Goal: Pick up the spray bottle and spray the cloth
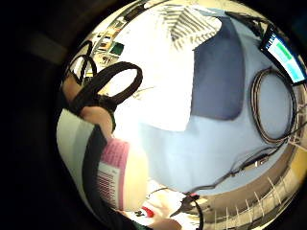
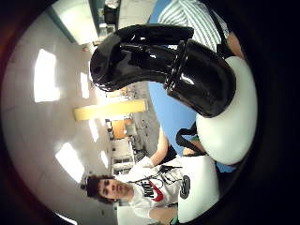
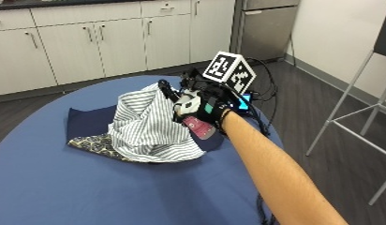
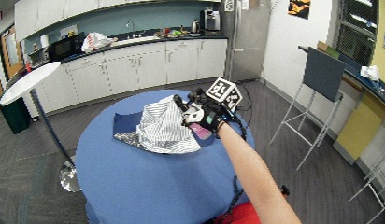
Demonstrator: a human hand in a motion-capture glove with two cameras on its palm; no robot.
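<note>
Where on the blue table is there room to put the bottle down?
The near part of the table, between the striped cloth and the front edge, is bare. So is the far rim behind the cloths. It is crowded around the right hand holding the spray bottle, with cables beside it.

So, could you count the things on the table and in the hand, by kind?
Cloths: 3: striped cloth, navy cloth, patterned cloth
Spray bottles: 1: spray bottle, held by the right hand
Total: 4
</note>
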